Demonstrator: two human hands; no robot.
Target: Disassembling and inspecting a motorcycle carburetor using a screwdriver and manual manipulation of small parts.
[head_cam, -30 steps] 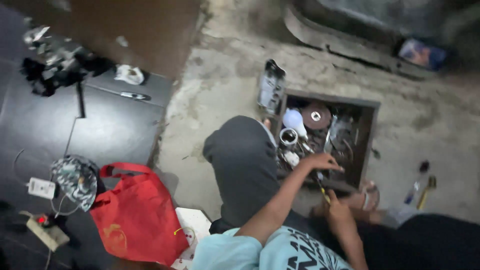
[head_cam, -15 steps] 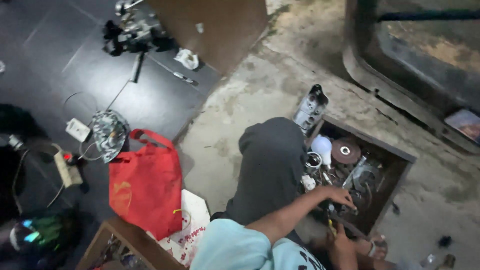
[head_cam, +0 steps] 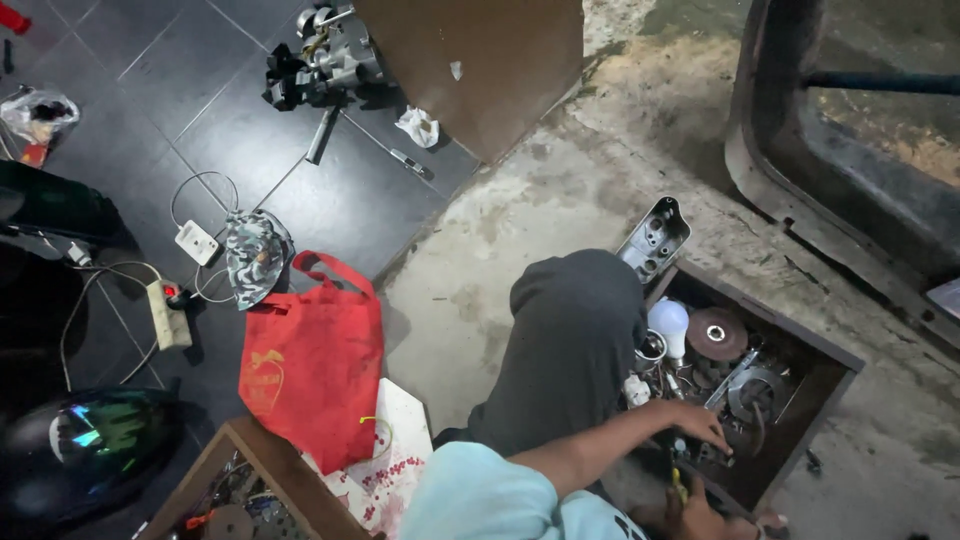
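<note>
In the box (head_cam: pixel 800 420) — left hand (head_cam: pixel 700 425) (fingers spread) rummaging.

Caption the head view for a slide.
Left hand rummages in a wooden box of metal parts; right hand below it.

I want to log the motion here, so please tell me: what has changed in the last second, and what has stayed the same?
The view swung, so the wooden box slid toward the lower right and more dark tiled floor shows. The left hand still reaches into the box over the metal parts; the right hand stays low at its near edge. The red bag, white bulb and grinding disc lie where they were.
</note>
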